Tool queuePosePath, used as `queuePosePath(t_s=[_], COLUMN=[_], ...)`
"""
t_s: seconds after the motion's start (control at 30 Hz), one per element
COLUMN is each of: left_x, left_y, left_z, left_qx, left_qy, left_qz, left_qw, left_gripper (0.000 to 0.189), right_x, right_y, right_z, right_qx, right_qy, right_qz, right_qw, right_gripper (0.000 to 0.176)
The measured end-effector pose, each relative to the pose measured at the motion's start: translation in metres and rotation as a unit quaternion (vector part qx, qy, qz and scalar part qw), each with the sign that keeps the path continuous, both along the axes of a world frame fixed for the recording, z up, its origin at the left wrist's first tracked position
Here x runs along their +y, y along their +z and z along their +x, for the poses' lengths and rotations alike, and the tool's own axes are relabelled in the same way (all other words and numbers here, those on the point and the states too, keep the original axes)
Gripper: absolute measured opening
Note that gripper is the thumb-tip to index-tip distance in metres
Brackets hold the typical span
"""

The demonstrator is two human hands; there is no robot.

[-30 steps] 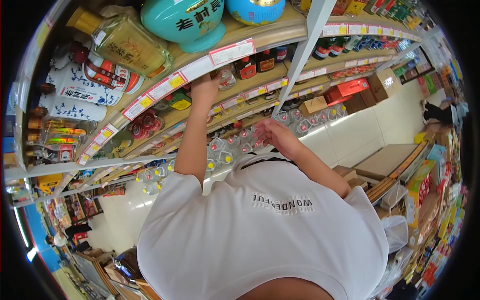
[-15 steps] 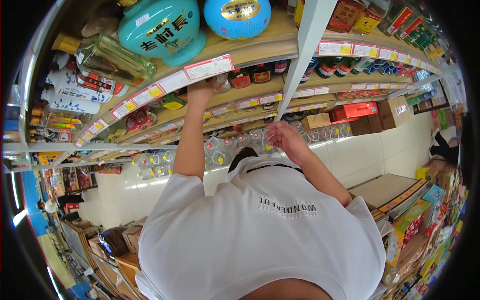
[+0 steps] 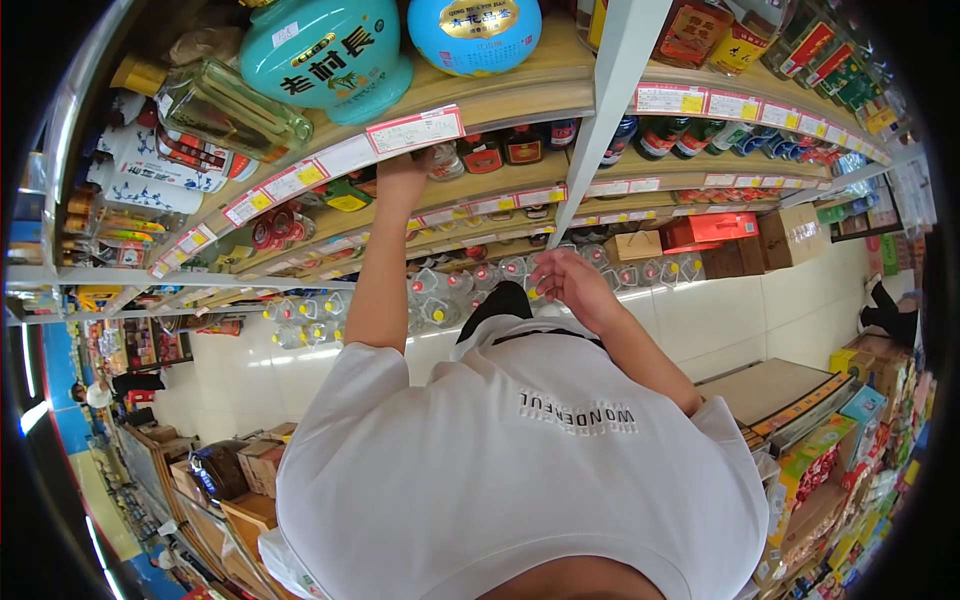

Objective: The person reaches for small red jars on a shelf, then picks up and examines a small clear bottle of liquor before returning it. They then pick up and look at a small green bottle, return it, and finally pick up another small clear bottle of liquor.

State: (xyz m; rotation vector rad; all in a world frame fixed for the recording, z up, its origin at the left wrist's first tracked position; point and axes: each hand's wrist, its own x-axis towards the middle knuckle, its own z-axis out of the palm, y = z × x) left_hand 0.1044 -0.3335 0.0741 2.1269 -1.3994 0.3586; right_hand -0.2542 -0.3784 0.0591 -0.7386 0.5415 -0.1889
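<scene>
My left hand (image 3: 402,178) reaches into the second shelf level, below the price-label strip of the upper board. Its fingers are hidden by that board and the shelf contents, so a grip cannot be made out. A clear glass bottle (image 3: 445,162) is right beside it, with dark red-labelled bottles (image 3: 481,155) further right. Held in front of my body, my right hand (image 3: 575,282) has loosely bent, parted fingers and nothing visible in it. It hovers before the lower shelves, above clear plastic jugs (image 3: 432,283) on the floor.
On the upper board (image 3: 520,100) stand a turquoise jar (image 3: 325,60), a blue round jar (image 3: 475,35) and a leaning glass bottle (image 3: 235,110). A white post (image 3: 600,130) divides the shelving. Cartons (image 3: 790,238) sit at right; stacked goods (image 3: 820,450) are behind me.
The view has shifted slightly. The dark shape of my leg shows a little more beyond my shirt. My left hand stays in the shelf, and my right hand barely moves.
</scene>
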Motion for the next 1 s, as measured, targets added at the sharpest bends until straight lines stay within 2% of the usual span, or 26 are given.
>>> queuePosePath(t_s=[0.07, 0.17, 0.27, 0.37, 0.47, 0.53, 0.6, 0.67, 0.73, 0.8, 0.87, 1.0], left_x=[0.000, -0.001, -0.001, 0.002, 0.010, 0.016, 0.018, 0.021, 0.018, 0.019, 0.016, 0.007], left_y=[-0.002, -0.018, 0.001, -0.005, -0.002, -0.027, -0.037, -0.035, -0.045, -0.050, -0.017, 0.022], left_z=[0.002, 0.012, -0.004, -0.003, -0.006, -0.002, -0.006, -0.024, -0.022, -0.023, -0.047, -0.074], left_qx=[0.011, -0.128, 0.079, 0.048, 0.067, 0.194, 0.297, 0.379, 0.270, 0.191, 0.144, 0.212], left_qy=[0.001, -0.010, 0.011, 0.002, 0.056, 0.068, 0.077, 0.088, 0.082, 0.105, 0.152, 0.128], left_qz=[0.013, -0.032, -0.021, -0.037, 0.033, -0.056, -0.086, -0.057, -0.069, -0.095, -0.138, -0.128], left_qw=[1.000, 0.991, 0.997, 0.998, 0.996, 0.977, 0.948, 0.919, 0.957, 0.971, 0.968, 0.960], left_gripper=[0.034, 0.035, 0.037, 0.039, 0.043, 0.048, 0.051, 0.053, 0.052, 0.050, 0.046, 0.041], right_x=[0.000, 0.005, 0.007, 0.009, 0.008, 0.005, 0.003, 0.003, 0.005, 0.007, 0.005, 0.003], right_y=[-0.003, -0.008, -0.011, -0.011, -0.010, -0.010, -0.011, -0.012, -0.010, -0.009, -0.009, -0.015], right_z=[0.000, 0.000, 0.000, -0.004, -0.008, -0.010, -0.012, -0.014, -0.014, -0.014, -0.014, -0.020], right_qx=[-0.003, -0.008, -0.007, -0.001, 0.000, -0.003, -0.011, -0.014, -0.013, -0.009, -0.006, -0.006], right_qy=[0.000, 0.005, 0.008, 0.006, -0.004, -0.019, -0.020, -0.021, -0.018, -0.016, -0.018, -0.026], right_qz=[0.003, 0.007, 0.007, 0.006, 0.002, -0.003, 0.000, 0.003, 0.006, 0.007, 0.007, 0.002], right_qw=[1.000, 1.000, 1.000, 1.000, 1.000, 1.000, 1.000, 1.000, 1.000, 1.000, 1.000, 1.000], right_gripper=[0.028, 0.028, 0.029, 0.030, 0.031, 0.031, 0.031, 0.031, 0.031, 0.030, 0.030, 0.031])
